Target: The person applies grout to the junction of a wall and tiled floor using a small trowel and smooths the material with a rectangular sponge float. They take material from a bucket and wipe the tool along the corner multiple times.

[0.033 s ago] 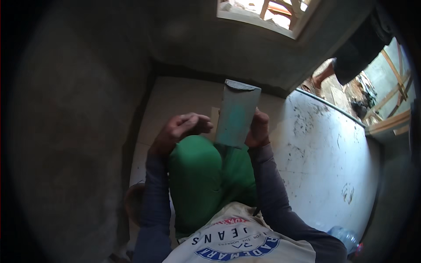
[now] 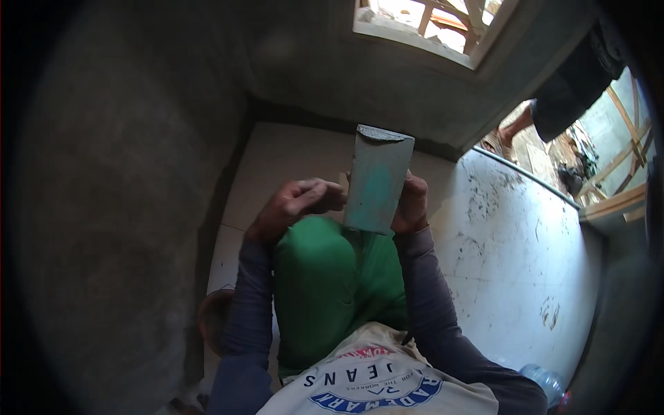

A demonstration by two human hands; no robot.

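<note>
A flat rectangular grey-white board (image 2: pixel 380 181) with a pale green patch stands tilted up in front of my knees. Its far end has a dark, rough, broken-looking edge. My right hand (image 2: pixel 413 202) grips the board by its right side, with the fingers mostly behind it. Just off the left edge is my left hand (image 2: pixel 304 204), its fingers bent and pressed together, thumb on top. Whether it pinches anything or touches the board is unclear. A small pale piece (image 2: pixel 344 180) shows between the left fingertips and the board, its kind hidden.
Pale floor tiles (image 2: pixel 512 256) carry dark smears on the right. Grey walls (image 2: pixel 138 173) close in at left and ahead, below a window frame (image 2: pixel 415 41). Another person's leg (image 2: pixel 519 123) shows beyond the doorway. A round brown container (image 2: pixel 218 315) and a clear plastic bottle (image 2: pixel 543 380) sit beside me.
The whole view has shifted slightly, so the surroundings sit a little farther right. Both hands keep nearly the same pose around the board, which looks slightly sharper now.
</note>
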